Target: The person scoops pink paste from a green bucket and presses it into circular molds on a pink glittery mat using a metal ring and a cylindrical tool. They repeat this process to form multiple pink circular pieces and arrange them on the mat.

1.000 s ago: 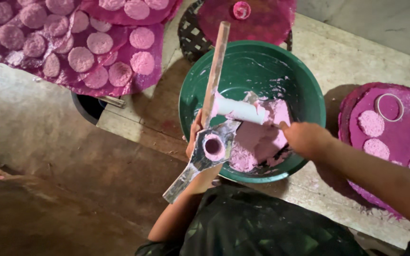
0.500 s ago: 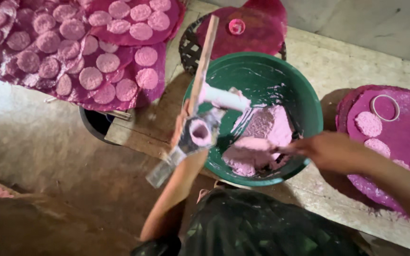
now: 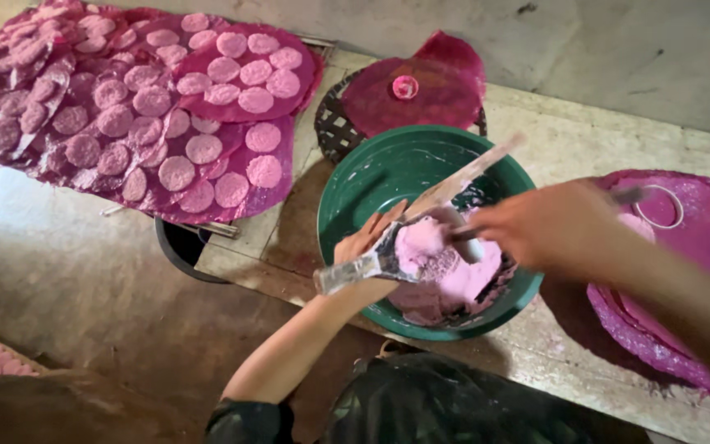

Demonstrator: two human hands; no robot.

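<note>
Left hand: we see our left hand [image 3: 365, 247] at the near left rim of the green basin [image 3: 355, 185], its grip closed around a metal-handled mould tool [image 3: 353, 271] that is smeared with pale paste; the tool's handle end sticks out to the left past the rim.
Right hand: our right hand [image 3: 540, 230] comes in from the right over the basin, blurred; its grip looks closed on a thin tool [image 3: 462, 234] that reaches into the paste, though we cannot tell just how the fingers sit.
Pink paste: a heap of pink paste [image 3: 445, 267] lies in the near half of the basin, right beside the head of the mould tool and under both hands.
Wooden stick: a long pale stick [image 3: 478, 168] slants from the paste up to the far right, over the basin's rim.
Basin: it stands on the bench [image 3: 560, 123], between the two pink-covered areas.
Left trays: far left, dark pink sheets [image 3: 281, 131] carry many round pale pink discs [image 3: 176, 173] set close together in rows.
Right tray: at the right, a dark pink round tray [image 3: 700, 222] holds a small metal ring [image 3: 659, 205] and part of a disc.
Far tray: beyond the basin, a woven basket [image 3: 334, 131] carries a dark pink sheet with a small pink cup [image 3: 405, 86] on it.
</note>
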